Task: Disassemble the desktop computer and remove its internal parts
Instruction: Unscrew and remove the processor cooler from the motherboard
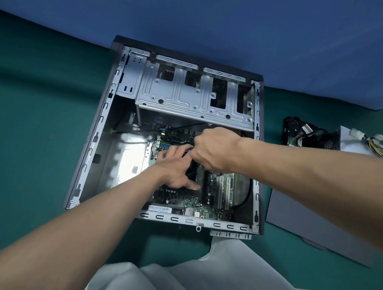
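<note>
Your left hand (175, 169) spans the CPU cooler (192, 171), fingers over its far side and thumb on its near edge. Your right hand (211, 149) is curled, knuckles up, touching the left fingers. Its fingertips are hidden, so what it holds cannot be told.

Beneath both hands lies one computer case (95, 133), open side up on the green mat (31, 125). It is stiff sheet metal, so expect weight and sharp rims.

- Right of your right forearm lies one side panel (316, 220).
- Beyond your hands sits one drive cage (191, 96).
- Under your hands is one motherboard (192, 205). It is rigid but fragile, so lift it by the edges only.
- Beyond your right forearm rest one power supply (352, 143) and one black cabled part (300, 134).

The cooler is likely dense. Grip its body, not the fan. Right of your left thumb stand two white expansion slots (221, 192).
</note>
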